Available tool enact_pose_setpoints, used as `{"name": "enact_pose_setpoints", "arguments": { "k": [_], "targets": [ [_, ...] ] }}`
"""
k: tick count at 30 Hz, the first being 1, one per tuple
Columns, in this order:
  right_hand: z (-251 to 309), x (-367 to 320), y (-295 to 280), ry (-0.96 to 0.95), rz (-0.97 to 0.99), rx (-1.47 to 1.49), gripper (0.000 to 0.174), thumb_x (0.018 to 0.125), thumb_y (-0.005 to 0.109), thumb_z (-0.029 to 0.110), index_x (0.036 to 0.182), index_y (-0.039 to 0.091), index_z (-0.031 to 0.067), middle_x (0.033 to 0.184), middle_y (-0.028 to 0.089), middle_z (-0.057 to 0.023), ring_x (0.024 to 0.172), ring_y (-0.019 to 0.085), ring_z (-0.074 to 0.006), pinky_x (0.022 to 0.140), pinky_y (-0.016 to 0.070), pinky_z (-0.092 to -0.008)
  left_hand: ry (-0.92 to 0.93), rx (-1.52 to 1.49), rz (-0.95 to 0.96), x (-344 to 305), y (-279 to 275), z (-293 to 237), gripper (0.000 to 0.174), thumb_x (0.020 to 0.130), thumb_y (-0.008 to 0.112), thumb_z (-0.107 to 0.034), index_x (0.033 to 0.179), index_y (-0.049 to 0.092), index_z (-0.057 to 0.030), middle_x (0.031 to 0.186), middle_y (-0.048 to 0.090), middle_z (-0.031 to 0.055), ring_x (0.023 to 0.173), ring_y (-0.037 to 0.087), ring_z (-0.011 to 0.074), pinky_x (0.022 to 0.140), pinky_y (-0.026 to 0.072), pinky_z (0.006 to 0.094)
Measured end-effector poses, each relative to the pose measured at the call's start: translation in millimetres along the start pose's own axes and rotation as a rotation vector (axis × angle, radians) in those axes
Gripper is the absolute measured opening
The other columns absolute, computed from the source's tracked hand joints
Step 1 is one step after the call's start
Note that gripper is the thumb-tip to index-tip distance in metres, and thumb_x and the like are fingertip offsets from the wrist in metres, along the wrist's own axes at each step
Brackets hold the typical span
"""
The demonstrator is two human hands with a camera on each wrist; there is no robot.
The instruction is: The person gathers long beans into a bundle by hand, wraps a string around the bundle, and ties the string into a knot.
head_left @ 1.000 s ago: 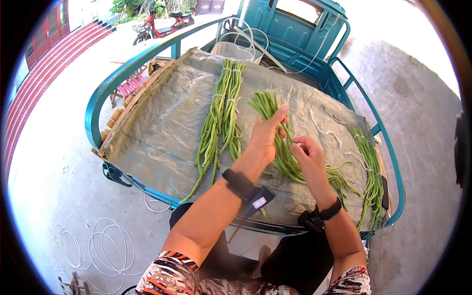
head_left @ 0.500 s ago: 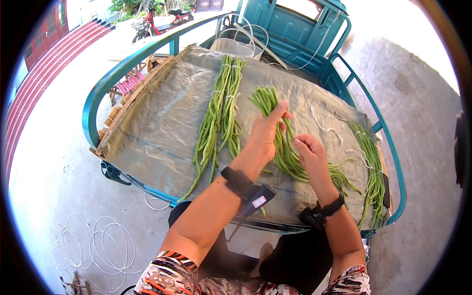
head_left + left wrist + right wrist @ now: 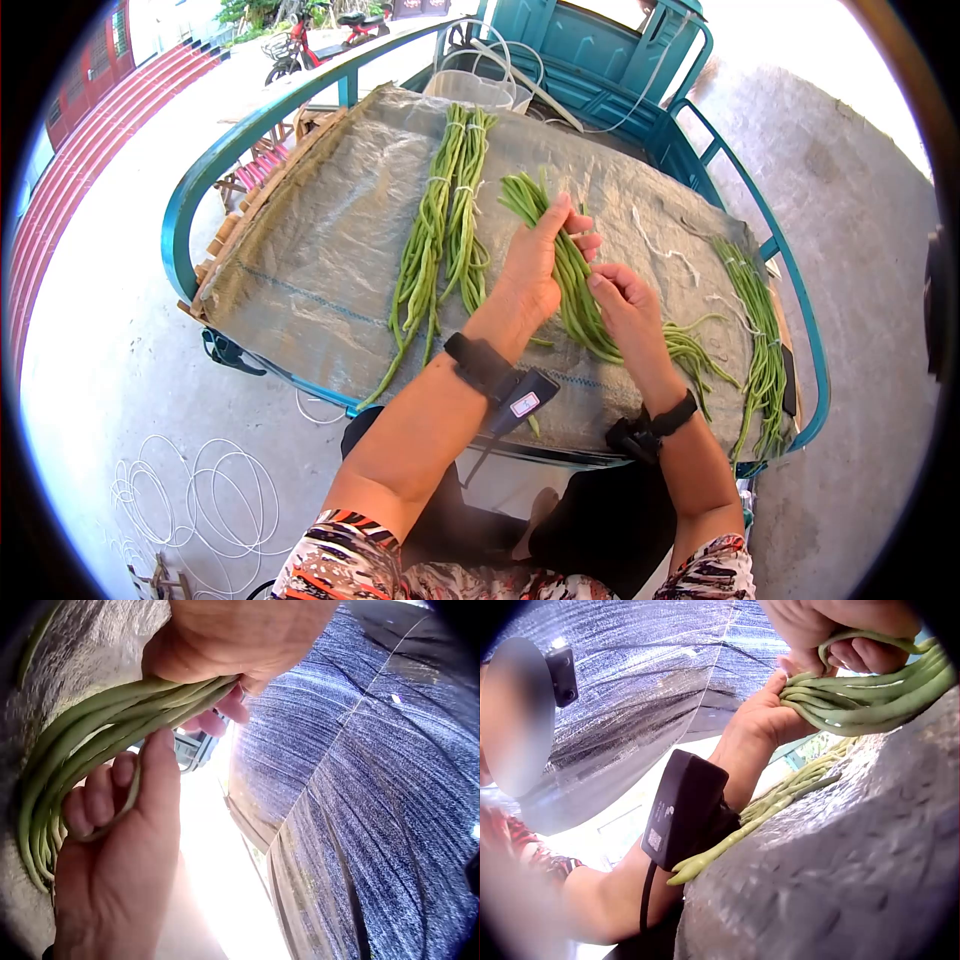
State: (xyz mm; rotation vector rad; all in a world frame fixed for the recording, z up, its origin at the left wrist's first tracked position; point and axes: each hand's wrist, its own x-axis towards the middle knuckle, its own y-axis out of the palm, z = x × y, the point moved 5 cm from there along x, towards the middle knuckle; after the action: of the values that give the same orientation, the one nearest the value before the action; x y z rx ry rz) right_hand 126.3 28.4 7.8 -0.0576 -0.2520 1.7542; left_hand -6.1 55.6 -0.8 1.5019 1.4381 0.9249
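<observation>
My left hand (image 3: pixel 532 265) grips a bunch of long green beans (image 3: pixel 572 300) near its upper end, thumb along the near side and fingertips showing beyond it. The bunch's lower ends trail to the right over the grey woven sheet (image 3: pixel 320 220). Just below, my right hand (image 3: pixel 632 310) pinches a single bean. In the left wrist view that bean (image 3: pixel 135 787) loops through the curled fingers of the right hand (image 3: pixel 124 840), close beside the bunch. The right wrist view shows the left hand (image 3: pixel 769 720) around the bunch's end.
Two tied bean bundles (image 3: pixel 430 240) lie left of my hands, and another bundle (image 3: pixel 757 340) lies by the right edge. White string (image 3: pixel 660 250) rests on the sheet. Teal rails (image 3: pixel 172 220) border the cart bed; a clear plastic tub (image 3: pixel 470 88) stands at the back.
The fingers of my left hand reach out further past the beans than before. My right hand keeps its pinch and has shifted slightly up and left. The head view has tilted a little.
</observation>
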Motion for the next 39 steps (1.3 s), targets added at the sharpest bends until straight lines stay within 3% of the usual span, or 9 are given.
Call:
{"name": "enact_pose_setpoints", "arguments": {
  "k": [4,7,10,13,19,22,26,33,39],
  "targets": [
    [1,0,-20,-0.142,-0.07,-0.52,0.023,0.093,0.052,0.023,0.088,0.06,0.0025,0.068,0.057,-0.0049,0.06,0.052,-0.0101,0.055,0.0398,-0.0265,0.024,-0.049,-0.074,4,-10,0,0.02,0.09,0.061,-0.027,0.08,0.05,-0.0126,0.065,0.049,-0.0012,0.057,0.049,0.0152,0.06,0.0454,0.0326],
    [25,-13,-43,-0.337,-0.219,-0.851,0.029,0.093,0.05,0.03,0.082,0.058,0.0042,0.066,0.055,-0.0139,0.06,0.057,-0.0264,0.055,0.0419,-0.0357,0.054,-0.042,-0.13,6,-20,1,0.02,0.091,0.06,-0.026,0.079,0.05,-0.013,0.064,0.048,-0.0013,0.056,0.047,0.0152,0.059,0.0449,0.0329],
    [40,-23,-62,-0.372,-0.257,-1.202,0.03,0.093,0.05,0.032,0.081,0.06,0.0064,0.07,0.058,-0.0147,0.065,0.057,-0.0347,0.056,0.0423,-0.0407,0.037,-0.035,-0.172,3,-19,4,0.021,0.09,0.06,-0.026,0.078,0.049,-0.0132,0.063,0.047,-0.0016,0.055,0.046,0.0151,0.058,0.0444,0.0332],
    [43,-26,-75,-0.402,-0.262,-1.31,0.028,0.093,0.05,0.032,0.083,0.062,0.0089,0.069,0.059,-0.0133,0.063,0.058,-0.0336,0.056,0.0425,-0.0409,0.028,-0.014,-0.22,2,-15,11,0.026,0.091,0.058,-0.025,0.073,0.046,-0.0113,0.06,0.045,0.0003,0.051,0.045,0.0155,0.052,0.0423,0.0341],
    [52,-28,-79,-0.442,-0.148,-1.074,0.023,0.091,0.051,0.03,0.087,0.065,0.012,0.065,0.057,-0.014,0.061,0.058,-0.0308,0.054,0.0434,-0.0365,0.031,-0.058,-0.226,4,-20,8,0.03,0.091,0.057,-0.026,0.068,0.045,-0.0106,0.059,0.044,0.0015,0.048,0.044,0.016,0.048,0.0408,0.0346],
    [29,-18,-76,-0.239,0.115,-1.134,0.023,0.09,0.049,0.027,0.09,0.065,0.0119,0.068,0.059,-0.0105,0.056,0.058,-0.0248,0.052,0.0437,-0.032,-0.014,-0.052,-0.222,5,-22,10,0.031,0.091,0.057,-0.026,0.067,0.045,-0.0107,0.059,0.044,0.0012,0.048,0.044,0.0161,0.048,0.0406,0.035],
    [21,7,-93,0.148,-0.125,-0.423,0.027,0.089,0.05,0.029,0.094,0.063,0.0064,0.08,0.056,-0.0008,0.061,0.056,-0.0116,0.051,0.0433,-0.0253,-0.02,-0.06,-0.249,5,-23,9,0.029,0.091,0.058,-0.025,0.07,0.046,-0.0103,0.059,0.044,0.0007,0.048,0.043,0.016,0.049,0.0406,0.0353],
    [-20,45,-65,0.302,0.226,-0.76,0.03,0.082,0.062,0.029,0.089,0.061,0.0003,0.071,0.06,-0.0044,0.054,0.055,-0.0117,0.051,0.0446,-0.0271,-0.007,-0.071,-0.262,4,-23,8,0.026,0.09,0.059,-0.025,0.073,0.047,-0.0097,0.061,0.046,0.0008,0.05,0.044,0.0161,0.05,0.0414,0.0351],
    [-31,60,-57,0.253,0.235,-0.843,0.021,0.081,0.06,0.019,0.085,0.061,-0.0013,0.072,0.062,-0.0065,0.056,0.058,-0.013,0.051,0.046,-0.0282,-0.03,-0.11,-0.254,4,-27,10,0.02,0.089,0.061,-0.025,0.078,0.05,-0.0125,0.062,0.046,-0.0017,0.054,0.046,0.0156,0.057,0.0429,0.0338]
  ]
}}
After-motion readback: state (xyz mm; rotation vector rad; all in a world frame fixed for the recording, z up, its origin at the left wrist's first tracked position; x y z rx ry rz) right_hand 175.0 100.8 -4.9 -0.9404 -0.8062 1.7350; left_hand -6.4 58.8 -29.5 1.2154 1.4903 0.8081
